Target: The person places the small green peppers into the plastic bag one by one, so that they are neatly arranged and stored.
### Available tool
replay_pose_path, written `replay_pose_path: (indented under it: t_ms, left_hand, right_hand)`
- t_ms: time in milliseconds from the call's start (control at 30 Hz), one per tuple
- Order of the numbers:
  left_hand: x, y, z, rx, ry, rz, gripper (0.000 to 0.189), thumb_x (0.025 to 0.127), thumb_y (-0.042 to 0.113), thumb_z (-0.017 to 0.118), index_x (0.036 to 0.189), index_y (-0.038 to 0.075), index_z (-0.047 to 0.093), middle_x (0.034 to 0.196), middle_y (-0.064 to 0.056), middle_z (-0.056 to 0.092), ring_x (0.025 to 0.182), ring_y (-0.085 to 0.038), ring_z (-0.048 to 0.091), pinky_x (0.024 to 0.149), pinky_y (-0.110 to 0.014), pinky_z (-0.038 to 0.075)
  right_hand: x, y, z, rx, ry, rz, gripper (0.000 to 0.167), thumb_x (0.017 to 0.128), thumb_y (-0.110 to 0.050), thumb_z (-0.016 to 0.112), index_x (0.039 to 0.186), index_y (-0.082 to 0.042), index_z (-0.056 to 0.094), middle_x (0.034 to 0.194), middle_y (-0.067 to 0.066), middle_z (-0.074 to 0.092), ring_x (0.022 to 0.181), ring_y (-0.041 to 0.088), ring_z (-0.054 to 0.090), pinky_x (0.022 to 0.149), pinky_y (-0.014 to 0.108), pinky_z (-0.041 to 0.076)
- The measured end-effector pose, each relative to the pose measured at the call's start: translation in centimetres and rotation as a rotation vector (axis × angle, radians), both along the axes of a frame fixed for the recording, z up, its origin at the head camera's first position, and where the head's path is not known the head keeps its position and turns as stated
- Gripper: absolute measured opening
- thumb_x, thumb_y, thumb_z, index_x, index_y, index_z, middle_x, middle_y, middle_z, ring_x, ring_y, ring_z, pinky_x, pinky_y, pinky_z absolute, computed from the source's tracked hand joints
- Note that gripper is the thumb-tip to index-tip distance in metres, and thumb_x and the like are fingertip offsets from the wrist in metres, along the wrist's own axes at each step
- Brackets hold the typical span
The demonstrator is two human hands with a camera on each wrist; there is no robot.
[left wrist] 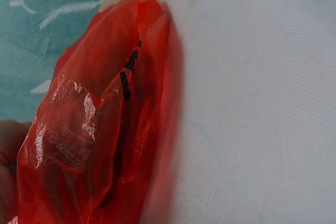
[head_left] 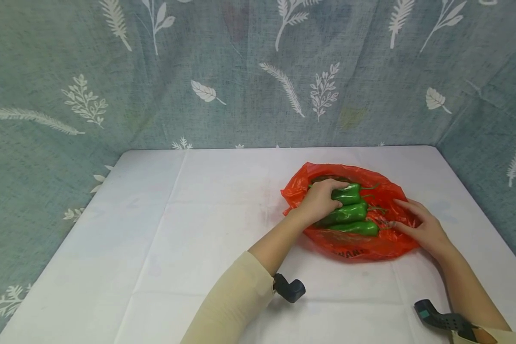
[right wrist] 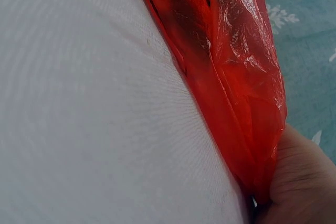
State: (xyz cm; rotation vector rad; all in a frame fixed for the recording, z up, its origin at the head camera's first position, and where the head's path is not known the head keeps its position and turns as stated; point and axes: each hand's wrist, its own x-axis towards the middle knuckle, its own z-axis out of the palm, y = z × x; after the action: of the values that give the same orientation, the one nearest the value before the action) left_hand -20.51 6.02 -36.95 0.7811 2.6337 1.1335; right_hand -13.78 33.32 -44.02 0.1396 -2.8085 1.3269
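Observation:
A red plastic bag lies with its mouth spread wide, and several green peppers show inside with their stems to the right. My left hand reaches over the bag's left rim and grips the uppermost green pepper, thumb on its near side and fingers on its far side. At the bag's right side my right hand rests with fingers and thumb extended apart over the red plastic, near the stems. Both wrist views show the bag's crinkled outside, with part of my right hand beside it.
The bag sits on a white cloth-covered table, right of the middle. Behind and beside the table hangs a blue-green curtain with white leaf prints. A dark wrist camera sticks out below the left forearm, another by the right.

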Motion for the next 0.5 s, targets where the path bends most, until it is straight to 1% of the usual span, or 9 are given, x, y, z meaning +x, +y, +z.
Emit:
replay_pose_path:
  t_ms: [133,267,400,500]
  left_hand:
    - [0.1,-0.1,0.1,0.014,-0.002,0.003,0.051,0.084,0.004,0.069,0.132,0.013,0.057,0.135,-0.001,0.055,0.127,-0.013,0.047,0.096,-0.021,0.044]
    - [0.3,-0.1,0.2,0.026,0.032,0.002,0.053,0.083,0.008,0.071,0.133,0.013,0.056,0.134,0.000,0.056,0.125,-0.012,0.048,0.097,-0.020,0.043]
    - [0.6,-0.2,0.8,0.049,0.056,0.001,0.054,0.084,0.010,0.071,0.135,0.012,0.054,0.134,-0.001,0.056,0.124,-0.013,0.050,0.097,-0.021,0.043]
    - [1.0,-0.2,1.5,0.070,0.061,0.018,0.054,0.084,0.011,0.071,0.135,0.011,0.053,0.133,-0.002,0.056,0.123,-0.014,0.050,0.098,-0.023,0.044]
  right_hand:
    - [0.0,-0.1,-0.1,-0.001,0.002,-0.002,0.066,0.089,-0.023,0.066,0.144,-0.004,0.035,0.147,0.029,0.024,0.132,0.052,0.020,0.092,0.072,0.030]
    - [0.1,-0.1,0.0,0.000,0.005,-0.008,0.067,0.088,-0.024,0.067,0.144,-0.005,0.035,0.147,0.029,0.024,0.132,0.052,0.020,0.092,0.072,0.030]
    - [0.2,-0.1,0.1,-0.006,0.006,-0.018,0.068,0.089,-0.024,0.066,0.146,-0.007,0.034,0.148,0.029,0.023,0.133,0.052,0.019,0.094,0.073,0.028]
    - [0.2,0.0,0.4,-0.012,0.000,-0.031,0.069,0.090,-0.027,0.065,0.147,-0.010,0.032,0.151,0.028,0.019,0.135,0.051,0.015,0.094,0.073,0.027]
